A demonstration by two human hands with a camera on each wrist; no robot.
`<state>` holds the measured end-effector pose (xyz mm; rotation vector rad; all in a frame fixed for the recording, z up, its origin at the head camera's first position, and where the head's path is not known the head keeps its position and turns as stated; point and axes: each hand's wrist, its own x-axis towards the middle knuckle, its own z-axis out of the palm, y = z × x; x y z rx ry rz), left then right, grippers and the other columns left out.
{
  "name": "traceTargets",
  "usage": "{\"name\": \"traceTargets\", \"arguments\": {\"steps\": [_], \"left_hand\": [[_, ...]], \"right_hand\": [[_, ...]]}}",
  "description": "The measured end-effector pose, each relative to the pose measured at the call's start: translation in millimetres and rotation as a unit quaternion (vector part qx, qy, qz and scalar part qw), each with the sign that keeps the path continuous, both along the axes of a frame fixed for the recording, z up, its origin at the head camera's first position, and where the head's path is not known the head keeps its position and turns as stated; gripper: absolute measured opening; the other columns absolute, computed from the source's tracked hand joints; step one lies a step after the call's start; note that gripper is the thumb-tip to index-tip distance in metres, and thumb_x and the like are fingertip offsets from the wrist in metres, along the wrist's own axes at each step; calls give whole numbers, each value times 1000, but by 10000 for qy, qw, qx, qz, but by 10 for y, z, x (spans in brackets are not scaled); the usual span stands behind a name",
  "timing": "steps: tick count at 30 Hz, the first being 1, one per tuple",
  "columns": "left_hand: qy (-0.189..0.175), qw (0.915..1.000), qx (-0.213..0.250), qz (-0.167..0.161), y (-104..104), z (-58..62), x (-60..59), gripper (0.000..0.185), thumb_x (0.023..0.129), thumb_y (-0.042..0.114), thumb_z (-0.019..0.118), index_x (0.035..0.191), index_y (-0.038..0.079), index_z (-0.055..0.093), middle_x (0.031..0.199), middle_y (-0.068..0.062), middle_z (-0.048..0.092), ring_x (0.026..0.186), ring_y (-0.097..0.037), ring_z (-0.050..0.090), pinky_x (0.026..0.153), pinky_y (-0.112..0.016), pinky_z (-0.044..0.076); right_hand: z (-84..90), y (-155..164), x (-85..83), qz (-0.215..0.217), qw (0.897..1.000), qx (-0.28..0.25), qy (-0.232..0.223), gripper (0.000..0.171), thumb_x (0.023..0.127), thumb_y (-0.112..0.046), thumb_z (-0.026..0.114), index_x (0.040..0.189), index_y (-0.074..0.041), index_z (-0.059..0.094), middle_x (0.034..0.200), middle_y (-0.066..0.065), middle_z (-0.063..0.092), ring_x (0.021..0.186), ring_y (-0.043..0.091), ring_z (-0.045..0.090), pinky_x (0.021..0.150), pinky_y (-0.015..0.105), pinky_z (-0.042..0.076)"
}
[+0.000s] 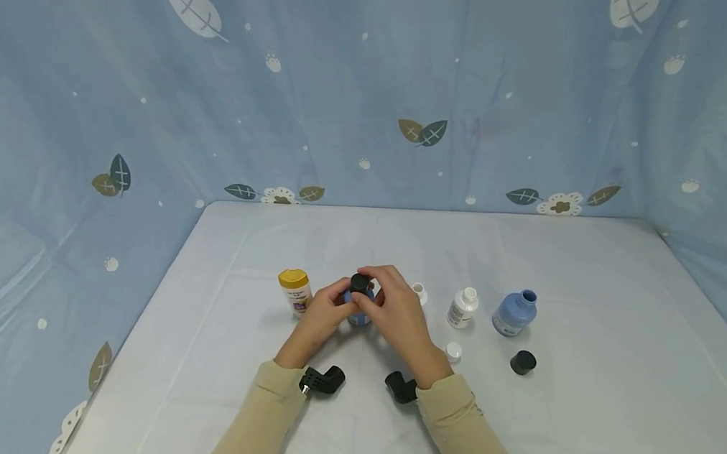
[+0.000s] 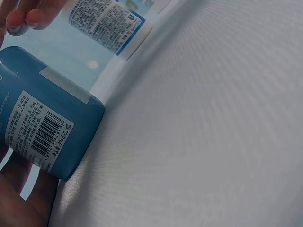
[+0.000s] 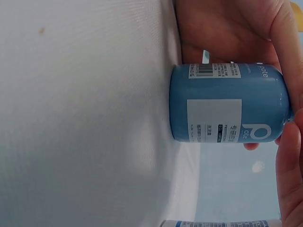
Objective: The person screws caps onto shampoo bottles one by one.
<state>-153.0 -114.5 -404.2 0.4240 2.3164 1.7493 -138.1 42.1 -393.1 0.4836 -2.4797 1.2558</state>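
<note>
A: State of each hand?

B: The left hand grips the body of the blue bottle, which stands upright on the counter. The right hand pinches the bottle's black cap from above.

A: Items around the hands?

B: Just left of the left hand: a yellow-capped bottle. Right of the right hand: a small white bottle, then an uncapped blue bottle. A loose black cap and a white cap lie nearer the wrist. No item touches the held bottle.
</note>
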Motion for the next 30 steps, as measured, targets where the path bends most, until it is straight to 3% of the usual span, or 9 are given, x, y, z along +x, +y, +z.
{"name": "traceTargets", "arguments": {"steps": [4, 7, 10, 14, 21, 27, 30], "left_hand": [[81, 10000, -8, 10, -18, -151, -57, 16, 85, 19, 61, 100, 14, 60, 96, -1, 58, 87, -20, 49, 74, -31, 41], [60, 9999, 83, -5, -33, -273, -106, 17, 84, 26, 62, 99, 19, 60, 95, -1, 58, 87, -19, 49, 75, -31, 41], [144, 9997, 166, -41, -36, -299, -115, 22, 83, 30, 63, 103, 21, 59, 98, 0, 59, 88, -19, 50, 77, -32, 42], [208, 9996, 185, -45, -36, -298, -114, 24, 83, 30, 62, 105, 21, 59, 101, 0, 59, 89, -19, 51, 78, -33, 43], [2, 9997, 260, -31, -39, -258, -103, 21, 84, 21, 62, 104, 18, 60, 99, -1, 59, 89, -21, 50, 78, -32, 42], [15, 9998, 218, -25, -5, -11, 1, 17, 85, 12, 59, 101, 10, 59, 93, -3, 58, 87, -27, 48, 74, -32, 41], [69, 9998, 177, 17, -9, -91, -31, 14, 85, 15, 59, 99, 14, 60, 92, -1, 58, 86, -25, 49, 74, -32, 42]], "right_hand": [[4, 21, 0, 164, 9998, 98, 49, 44, 83, -28, 63, 125, -23, 50, 114, -10, 49, 61, 1, 45, 50, 19, 40], [18, 43, 0, 343, 9991, 157, 188, 44, 85, -15, 58, 127, -24, 48, 122, -11, 47, 61, 2, 44, 50, 19, 39], [39, 57, -3, 494, 9980, 189, 359, 50, 81, -2, 50, 126, -22, 50, 125, -11, 47, 62, 4, 44, 52, 19, 39], [54, 57, -7, 612, 9969, 224, 450, 46, 81, 0, 48, 123, -19, 54, 122, -10, 51, 66, 4, 45, 57, 19, 40], [39, 42, -9, 540, 9970, 118, 549, 36, 84, -3, 50, 117, -16, 58, 115, -9, 54, 65, 3, 46, 56, 19, 40], [21, 51, -12, 468, 9977, 94, 482, 32, 86, -12, 53, 118, -15, 57, 113, -7, 53, 64, 2, 46, 53, 18, 41], [20, 54, -15, 452, 9981, 91, 401, 31, 87, -17, 54, 119, -16, 56, 112, -7, 52, 62, 2, 46, 52, 18, 41]]}}
